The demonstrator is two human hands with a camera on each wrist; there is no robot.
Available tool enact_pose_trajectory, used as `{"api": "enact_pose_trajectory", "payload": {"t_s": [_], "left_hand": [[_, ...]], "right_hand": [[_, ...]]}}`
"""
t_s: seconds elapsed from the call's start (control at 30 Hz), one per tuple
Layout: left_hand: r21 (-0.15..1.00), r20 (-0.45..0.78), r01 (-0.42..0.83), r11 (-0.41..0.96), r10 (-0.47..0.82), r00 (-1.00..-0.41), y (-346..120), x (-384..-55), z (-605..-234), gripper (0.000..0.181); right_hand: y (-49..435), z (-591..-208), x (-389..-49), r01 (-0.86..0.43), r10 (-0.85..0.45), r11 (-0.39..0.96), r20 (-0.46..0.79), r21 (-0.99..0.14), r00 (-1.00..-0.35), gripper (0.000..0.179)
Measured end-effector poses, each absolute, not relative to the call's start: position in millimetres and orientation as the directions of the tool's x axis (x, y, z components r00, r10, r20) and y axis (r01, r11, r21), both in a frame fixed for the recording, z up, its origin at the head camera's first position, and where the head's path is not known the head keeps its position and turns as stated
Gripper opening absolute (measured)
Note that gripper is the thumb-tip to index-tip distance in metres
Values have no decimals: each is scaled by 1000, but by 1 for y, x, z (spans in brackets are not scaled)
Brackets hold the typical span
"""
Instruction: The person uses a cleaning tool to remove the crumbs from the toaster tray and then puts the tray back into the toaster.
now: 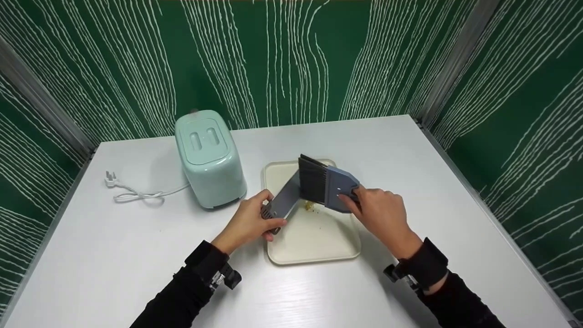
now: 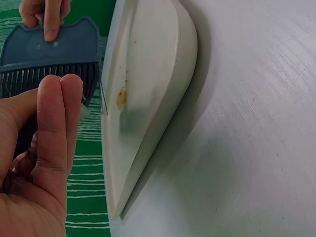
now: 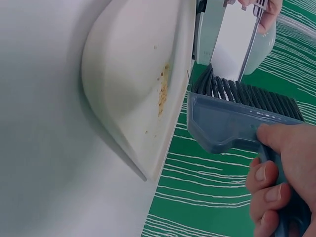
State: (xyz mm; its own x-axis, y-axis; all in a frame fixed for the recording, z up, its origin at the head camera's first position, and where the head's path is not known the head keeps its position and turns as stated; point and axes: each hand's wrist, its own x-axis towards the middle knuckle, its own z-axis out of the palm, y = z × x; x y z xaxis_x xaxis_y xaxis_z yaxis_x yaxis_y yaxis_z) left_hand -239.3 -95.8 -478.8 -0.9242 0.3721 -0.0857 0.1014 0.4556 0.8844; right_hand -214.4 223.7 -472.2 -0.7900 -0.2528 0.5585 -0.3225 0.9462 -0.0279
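Note:
My left hand [image 1: 248,218] grips the slotted end of a flat grey crumb tray [image 1: 286,202], tilted above a cream serving tray [image 1: 319,248]. In my right hand [image 1: 383,213] is a blue-grey hand brush [image 1: 341,187], held by its handle. Its black bristles [image 3: 247,94] touch the far end of the crumb tray. Below them, yellow-brown crumbs [image 3: 164,91] lie on the cream tray, with a few specks scattered around. In the left wrist view, the left fingers [image 2: 52,128] hide most of the crumb tray.
A mint-green toaster [image 1: 212,168] stands left of the cream tray, with a white cord [image 1: 141,196] and plug [image 1: 110,180] lying on the white table [image 1: 136,264]. Green walls [image 1: 291,68] with white streaks rise behind and at both sides.

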Motion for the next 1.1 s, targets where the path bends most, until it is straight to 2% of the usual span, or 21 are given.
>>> {"api": "enact_pose_trajectory", "payload": {"t_s": [0.2,0.33,0.7,1.1], "left_hand": [[892,-88,98,442,382,-920,-96,-239,-480,42],[893,-91,96,440,384,-919,-95,-239,-481,41],[891,-90,99,443,386,-918,-96,-239,-482,41],[883,-76,116,454,384,-920,-95,-238,-482,43]], "right_hand": [[230,-474,-218,-292,-237,956,611,9,-755,53],[232,-474,-219,-262,-220,965,617,23,-755,50],[237,-466,-218,-242,-153,969,656,-47,-739,43],[233,-472,-221,-261,-173,965,666,-34,-726,46]]}}
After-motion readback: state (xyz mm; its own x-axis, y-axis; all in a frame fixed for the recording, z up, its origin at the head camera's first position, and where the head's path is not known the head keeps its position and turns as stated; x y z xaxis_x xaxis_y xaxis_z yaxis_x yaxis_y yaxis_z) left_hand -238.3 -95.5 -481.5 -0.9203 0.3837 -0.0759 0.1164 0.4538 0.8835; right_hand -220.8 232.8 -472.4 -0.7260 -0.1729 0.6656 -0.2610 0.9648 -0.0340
